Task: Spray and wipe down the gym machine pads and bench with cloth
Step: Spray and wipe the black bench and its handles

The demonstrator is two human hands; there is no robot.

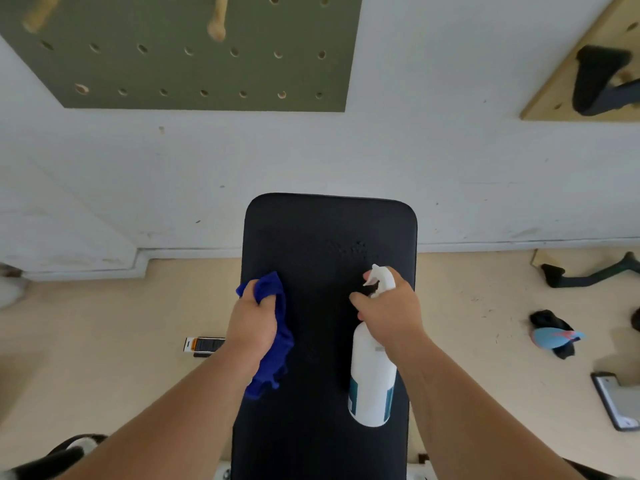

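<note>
A black padded bench (322,230) runs from the bottom of the view up to the white wall. Small wet droplets speckle the pad near its far right. My left hand (251,323) grips a bunched blue cloth (277,344) over the bench's left side. My right hand (391,310) holds a white spray bottle (372,379) with a teal label by its neck, over the bench's right side. The nozzle points away from me toward the far end of the pad, and a finger lies at the trigger.
A green pegboard (194,57) with wooden pegs hangs on the wall, a wooden board (602,39) with a black handle at right. On the beige floor lie an orange and black item (204,344), a black bar attachment (588,275), a blue and black object (554,336) and a grey plate (616,400).
</note>
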